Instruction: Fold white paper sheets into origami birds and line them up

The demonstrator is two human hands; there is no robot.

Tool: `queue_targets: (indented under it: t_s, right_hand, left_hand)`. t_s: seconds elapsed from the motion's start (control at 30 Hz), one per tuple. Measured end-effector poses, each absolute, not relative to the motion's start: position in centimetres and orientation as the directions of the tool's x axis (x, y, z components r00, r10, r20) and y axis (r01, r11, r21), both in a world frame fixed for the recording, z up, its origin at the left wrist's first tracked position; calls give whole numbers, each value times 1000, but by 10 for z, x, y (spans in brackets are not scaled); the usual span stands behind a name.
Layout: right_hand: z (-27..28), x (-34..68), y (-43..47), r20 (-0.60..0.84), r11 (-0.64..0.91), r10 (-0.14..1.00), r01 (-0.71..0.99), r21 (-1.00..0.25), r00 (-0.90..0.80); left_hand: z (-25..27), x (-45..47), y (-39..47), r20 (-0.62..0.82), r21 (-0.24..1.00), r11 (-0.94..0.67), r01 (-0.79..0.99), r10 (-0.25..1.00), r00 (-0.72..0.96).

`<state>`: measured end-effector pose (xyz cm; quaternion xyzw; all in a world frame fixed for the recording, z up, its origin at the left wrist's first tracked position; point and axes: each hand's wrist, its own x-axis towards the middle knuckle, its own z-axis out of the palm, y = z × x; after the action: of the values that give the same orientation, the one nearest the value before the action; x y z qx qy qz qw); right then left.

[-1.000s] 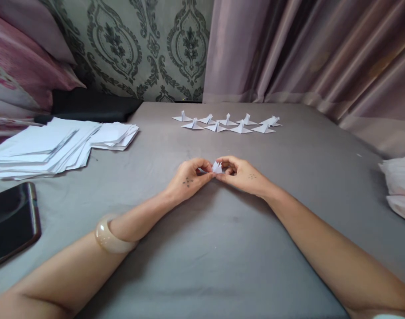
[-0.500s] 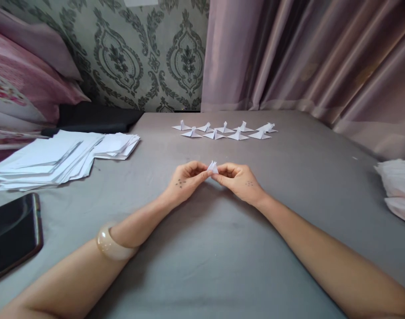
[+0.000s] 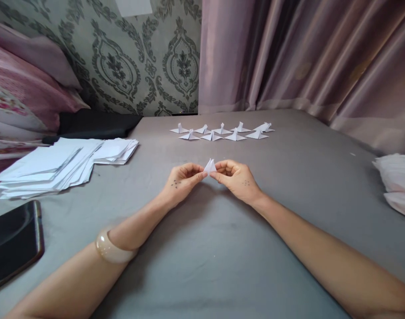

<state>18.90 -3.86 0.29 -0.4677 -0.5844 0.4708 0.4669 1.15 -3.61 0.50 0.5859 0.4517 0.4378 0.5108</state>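
Between my two hands is a small folded white paper figure (image 3: 210, 166), its narrow points upward. My left hand (image 3: 182, 181) pinches its left lower edge between thumb and fingers. On the opposite side, my right hand (image 3: 236, 179) pinches the right lower edge the same way. Beyond the hands, several white paper cranes (image 3: 235, 135) with spread wings stand in two rows on the grey cloth surface (image 3: 202, 257). The undersides of the fingers are hidden.
Stacks of white paper sheets (image 3: 49, 166) lie at the left, in front of a folded black cloth (image 3: 99, 124). A dark phone (image 3: 14, 243) rests at the near left. White crumpled material (image 3: 397, 181) sits at the right edge, and a curtain (image 3: 289, 57) hangs behind.
My fingers have slid slightly outward along the paper figure, so more of it shows between them. The whole view has tilted a little.
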Motion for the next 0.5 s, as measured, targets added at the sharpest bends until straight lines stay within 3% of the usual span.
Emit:
queue_targets:
  t_s: [0.2, 0.5]
  right_hand:
    - [5, 189, -42, 278, 285, 958, 188, -940, -67]
    - [0, 190, -39, 348, 354, 935, 179, -918, -63]
  left_hand:
    - [5, 12, -37, 122, 988, -136, 78, 979, 162]
    - [4, 12, -37, 89, 996, -89, -8, 981, 172]
